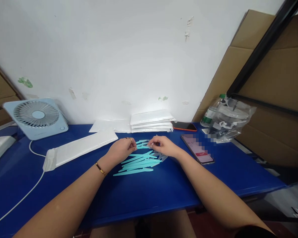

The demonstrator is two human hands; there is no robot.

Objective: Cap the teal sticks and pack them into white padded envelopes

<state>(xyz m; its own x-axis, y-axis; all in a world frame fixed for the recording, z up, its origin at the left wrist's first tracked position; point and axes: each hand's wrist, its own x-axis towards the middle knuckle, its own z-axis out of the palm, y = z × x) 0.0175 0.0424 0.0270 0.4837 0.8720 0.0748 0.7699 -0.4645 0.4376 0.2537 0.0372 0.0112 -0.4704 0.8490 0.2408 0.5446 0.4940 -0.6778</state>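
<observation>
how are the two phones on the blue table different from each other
The phone near the right hand lies face up with its screen lit and bright; the phone by the white stack has a dark screen. The lit phone has a dark edge, while the dark phone shows an orange-red rim. The lit one lies closer to the person and runs lengthwise away from them; the dark one lies farther back, nearly crosswise. Both lie flat on the blue table.

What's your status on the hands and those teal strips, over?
Left hand and right hand both pinching at the top of the teal strips, grip unclear. Strips fanned on blue table. Phone beside right wrist.
</observation>
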